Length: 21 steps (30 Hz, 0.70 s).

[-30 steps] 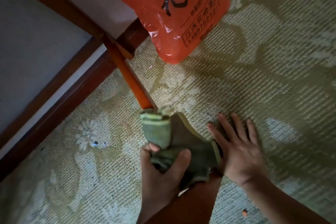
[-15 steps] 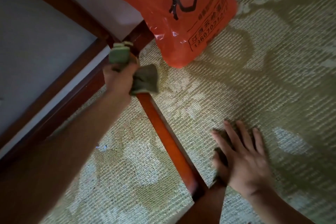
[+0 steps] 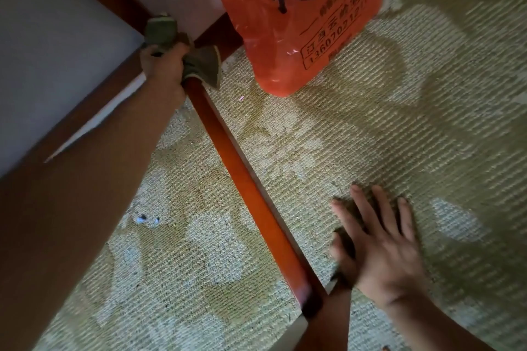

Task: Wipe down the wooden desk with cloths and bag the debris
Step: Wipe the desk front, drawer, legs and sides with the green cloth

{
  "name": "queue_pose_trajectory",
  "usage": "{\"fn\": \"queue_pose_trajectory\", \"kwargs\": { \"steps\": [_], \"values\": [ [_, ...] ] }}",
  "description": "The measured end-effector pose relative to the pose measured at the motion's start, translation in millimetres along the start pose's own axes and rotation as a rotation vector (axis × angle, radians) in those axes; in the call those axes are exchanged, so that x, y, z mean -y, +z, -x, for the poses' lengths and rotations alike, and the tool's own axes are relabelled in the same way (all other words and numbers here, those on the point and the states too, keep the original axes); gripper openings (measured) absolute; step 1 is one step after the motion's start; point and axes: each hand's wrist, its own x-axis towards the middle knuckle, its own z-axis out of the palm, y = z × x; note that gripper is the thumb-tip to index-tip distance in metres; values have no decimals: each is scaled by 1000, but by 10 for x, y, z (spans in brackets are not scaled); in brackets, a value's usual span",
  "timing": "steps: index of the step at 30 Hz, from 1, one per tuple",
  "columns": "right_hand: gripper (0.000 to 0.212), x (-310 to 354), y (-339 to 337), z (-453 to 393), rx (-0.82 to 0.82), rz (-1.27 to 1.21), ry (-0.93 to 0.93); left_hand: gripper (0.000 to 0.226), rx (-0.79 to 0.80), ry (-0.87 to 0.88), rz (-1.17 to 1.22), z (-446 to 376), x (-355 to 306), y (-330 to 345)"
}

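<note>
View from above, looking down under a wooden desk onto a pale green patterned carpet (image 3: 370,134). A reddish-brown wooden rail (image 3: 242,177) of the desk runs diagonally from the near centre to the far left, where it meets darker frame pieces beside a white wall (image 3: 51,45). At that far end, the left hand (image 3: 162,65) has its fingers (image 3: 174,50) clenched around a grey-green cloth (image 3: 204,65), holding it wrapped against the rail; part of the cloth sticks out above the hand and part hangs to its right. The right hand (image 3: 379,248) lies flat on the carpet near the right side of the rail, fingers released and spread. An orange plastic bag (image 3: 285,23) printed with black characters hangs at the far centre, just right of the cloth. A small bluish scrap (image 3: 147,219) lies on the carpet left of the rail
</note>
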Motion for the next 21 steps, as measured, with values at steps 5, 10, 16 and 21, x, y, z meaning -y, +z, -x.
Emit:
{"fn": "queue_pose_trajectory", "kwargs": {
  "steps": [5, 10, 16, 21],
  "values": [
    [56, 6, -22, -9, 34, 9, 6, 60, 125, -72, -58, 1473, -114, -169],
    [56, -5, -18, -13, 24, -6, -1, 63, 288, -135, -149, 2819, 51, -660],
    [59, -8, -32, 3, 29, 2, 7, 50, 421, -167, -424, 3368, -70, -982],
    [60, -26, -60, 4, 119, -18, 22, 59, 625, 23, -709, 3476, -201, -1210]
  ]
}}
